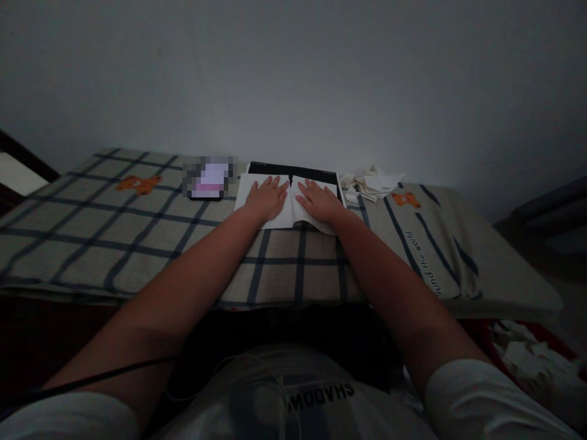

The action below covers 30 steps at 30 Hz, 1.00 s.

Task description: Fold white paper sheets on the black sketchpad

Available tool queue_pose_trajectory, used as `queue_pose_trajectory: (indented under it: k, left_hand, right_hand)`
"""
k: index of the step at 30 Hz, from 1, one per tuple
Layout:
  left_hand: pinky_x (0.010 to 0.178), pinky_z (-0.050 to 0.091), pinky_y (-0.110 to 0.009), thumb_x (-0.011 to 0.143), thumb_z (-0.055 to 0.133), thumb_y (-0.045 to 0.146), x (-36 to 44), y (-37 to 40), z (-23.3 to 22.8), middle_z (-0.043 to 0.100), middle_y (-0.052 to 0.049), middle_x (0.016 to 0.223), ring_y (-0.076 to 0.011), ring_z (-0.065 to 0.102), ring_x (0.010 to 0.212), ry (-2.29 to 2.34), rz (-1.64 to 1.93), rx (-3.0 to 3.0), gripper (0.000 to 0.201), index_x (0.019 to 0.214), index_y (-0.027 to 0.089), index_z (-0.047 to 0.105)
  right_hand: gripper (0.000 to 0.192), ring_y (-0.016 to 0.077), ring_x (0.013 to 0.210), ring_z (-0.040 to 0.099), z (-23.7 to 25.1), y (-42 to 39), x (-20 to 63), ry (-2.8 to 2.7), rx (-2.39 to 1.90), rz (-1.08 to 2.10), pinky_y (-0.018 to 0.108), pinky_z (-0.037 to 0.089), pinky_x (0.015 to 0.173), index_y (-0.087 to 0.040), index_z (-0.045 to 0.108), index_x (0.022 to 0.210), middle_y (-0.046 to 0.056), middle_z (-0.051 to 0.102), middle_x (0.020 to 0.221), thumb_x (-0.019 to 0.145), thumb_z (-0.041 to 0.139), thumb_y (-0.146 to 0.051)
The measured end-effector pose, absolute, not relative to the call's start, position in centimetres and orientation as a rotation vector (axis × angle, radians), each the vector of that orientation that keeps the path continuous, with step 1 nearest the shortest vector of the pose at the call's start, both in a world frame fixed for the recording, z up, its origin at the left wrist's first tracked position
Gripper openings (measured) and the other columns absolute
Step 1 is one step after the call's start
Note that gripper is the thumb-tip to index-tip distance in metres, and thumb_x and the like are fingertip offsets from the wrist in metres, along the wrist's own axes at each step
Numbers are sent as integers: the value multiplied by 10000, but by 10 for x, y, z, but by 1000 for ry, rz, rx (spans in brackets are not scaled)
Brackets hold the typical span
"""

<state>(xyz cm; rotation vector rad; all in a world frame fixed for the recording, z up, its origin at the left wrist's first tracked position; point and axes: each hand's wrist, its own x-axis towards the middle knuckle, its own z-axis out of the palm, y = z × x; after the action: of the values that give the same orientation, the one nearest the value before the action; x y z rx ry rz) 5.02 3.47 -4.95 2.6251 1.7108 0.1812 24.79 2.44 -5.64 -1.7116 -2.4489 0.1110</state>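
Observation:
My left hand lies flat on the left half of a sheet of white paper, fingers spread. On the right half of the sheet, my right hand is also pressed flat with its fingers apart. Between the hands, a crease or gap runs down the middle, with a dark notch at the top; whether the sheet is split all the way cannot be made out. Beneath the paper is a black flat board or sheet with small white marks along its top edge. The right side of the paper lifts slightly at its lower edge.
A checked cloth with orange bear prints covers the table. A phone, partly pixelated, lies to the left. Torn paper scraps are piled to the right. A red container of paper scraps stands below right. A grey wall rises behind.

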Motion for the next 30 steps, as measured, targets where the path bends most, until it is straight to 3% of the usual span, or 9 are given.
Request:
queue_pose_trajectory:
  k: [5, 10, 13, 17, 30]
  left_hand:
    - [1225, 243, -578, 1054, 190, 379, 50, 37, -49, 243, -114, 1693, -315, 233, 1556, 1707, 256, 2638, 587, 1595, 208, 340]
    - [1256, 155, -563, 1050, 198, 345, 46, 39, -45, 322, -90, 1666, -284, 230, 1558, 1687, 257, 2722, 568, 1538, 191, 445]
    - [1257, 193, -505, 1051, 202, 395, 41, 43, -45, 297, -85, 1676, -252, 235, 1558, 1551, 151, 2722, 595, 1584, 179, 358]
    - [1258, 166, -526, 1053, 184, 455, 38, 43, -46, 184, -93, 1707, -258, 139, 1584, 1534, 73, 2679, 637, 1626, 182, 240]
    - [1258, 168, -564, 1058, 151, 395, 49, 29, -43, 162, -79, 1711, -283, 137, 1583, 1683, 111, 2584, 618, 1624, 168, 253]
  right_hand:
    - [652, 262, 1576, 188, -51, 27, 253, -2481, -1644, 183, 526, 175, 1265, -171, 327, 1604, 100, 214, 1696, 1045, 240, -495]
    - [665, 247, 1583, 161, -55, 29, 252, -2542, -1662, 222, 522, 157, 1270, -177, 290, 1617, 84, 183, 1705, 1042, 222, -503]
    - [669, 247, 1585, 147, -57, 29, 252, -2552, -1660, 201, 522, 151, 1272, -187, 274, 1623, 74, 173, 1707, 1039, 219, -507]
    - [675, 245, 1586, 143, -57, 28, 252, -2553, -1664, 190, 518, 150, 1273, -185, 268, 1624, 75, 168, 1708, 1038, 212, -514]
    - [674, 278, 1579, 173, -60, 23, 248, -2477, -1713, 155, 562, 191, 1255, -167, 272, 1622, 88, 197, 1702, 1040, 215, -503]
